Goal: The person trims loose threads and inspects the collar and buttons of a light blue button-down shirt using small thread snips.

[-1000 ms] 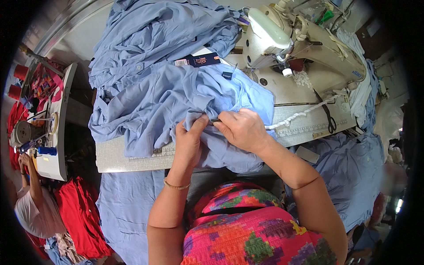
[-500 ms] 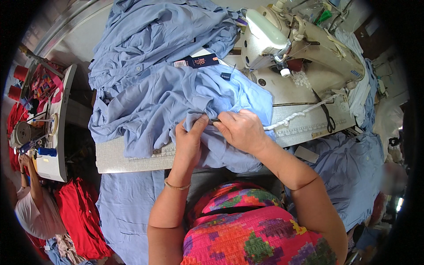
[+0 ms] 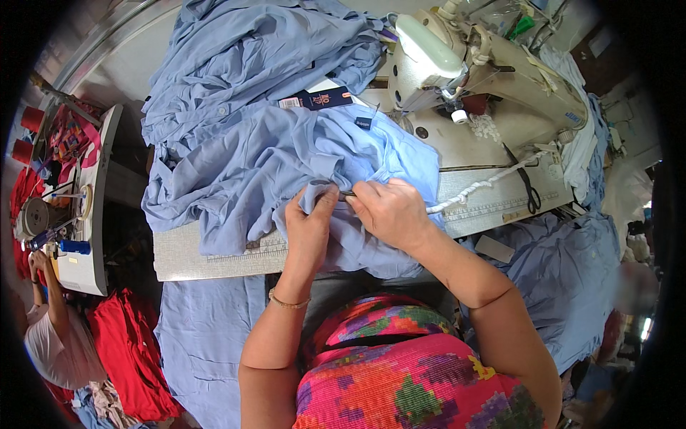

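Observation:
A light blue shirt point(image 3: 250, 157) lies crumpled over the front of the sewing table. With closed fingers, my left hand point(image 3: 307, 227) pinches a fold of it near the table's front edge. Close beside that fold, my right hand point(image 3: 393, 213) is closed around a small dark slim tool point(image 3: 348, 194). The tool's tip meets the cloth between the two hands; its exact kind is mostly hidden by the fingers. Above the hands, a dark neck label point(image 3: 363, 123) shows on the shirt, and a dark hang tag point(image 3: 325, 99) rests at its upper edge.
A sewing machine point(image 3: 493, 64) stands at the far right, with black scissors point(image 3: 530, 189) and a twisted white cord point(image 3: 475, 187) nearer me. More blue garments point(image 3: 264, 50) are heaped behind. At left, another person point(image 3: 61, 336) works by a white table point(image 3: 89, 250).
Both hands keep almost the same place and grip on the shirt. The whole view has shifted very slightly.

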{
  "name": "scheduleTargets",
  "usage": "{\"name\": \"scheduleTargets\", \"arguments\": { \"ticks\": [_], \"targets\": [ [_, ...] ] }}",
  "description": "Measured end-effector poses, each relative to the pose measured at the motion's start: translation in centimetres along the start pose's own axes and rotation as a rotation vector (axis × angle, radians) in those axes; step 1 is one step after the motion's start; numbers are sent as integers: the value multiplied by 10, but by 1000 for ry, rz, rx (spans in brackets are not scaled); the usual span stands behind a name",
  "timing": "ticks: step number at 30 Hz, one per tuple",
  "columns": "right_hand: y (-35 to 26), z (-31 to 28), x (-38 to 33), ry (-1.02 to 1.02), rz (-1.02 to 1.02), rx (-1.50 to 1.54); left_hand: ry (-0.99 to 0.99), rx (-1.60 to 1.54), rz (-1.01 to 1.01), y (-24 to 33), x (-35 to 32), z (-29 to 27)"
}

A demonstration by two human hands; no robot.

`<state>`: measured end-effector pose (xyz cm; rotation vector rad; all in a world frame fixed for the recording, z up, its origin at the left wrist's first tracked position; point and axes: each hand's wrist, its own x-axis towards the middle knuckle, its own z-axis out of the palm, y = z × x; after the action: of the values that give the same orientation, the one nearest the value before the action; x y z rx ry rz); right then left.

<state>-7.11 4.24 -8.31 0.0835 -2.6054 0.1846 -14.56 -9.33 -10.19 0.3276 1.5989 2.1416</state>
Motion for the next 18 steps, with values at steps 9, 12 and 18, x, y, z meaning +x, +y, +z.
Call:
{"name": "scheduleTargets", "arguments": {
  "ticks": [9,12,18],
  "targets": [
    [1,-1,1,-18,-13,60,-21,-38,-47,1,0,-2],
    [1,-1,2,-11,9,107,-16,-52,-53,0,1,-2],
    [3,2,0,-14,45,136,2,-126,-82,0,1,-1]
  ]
}}
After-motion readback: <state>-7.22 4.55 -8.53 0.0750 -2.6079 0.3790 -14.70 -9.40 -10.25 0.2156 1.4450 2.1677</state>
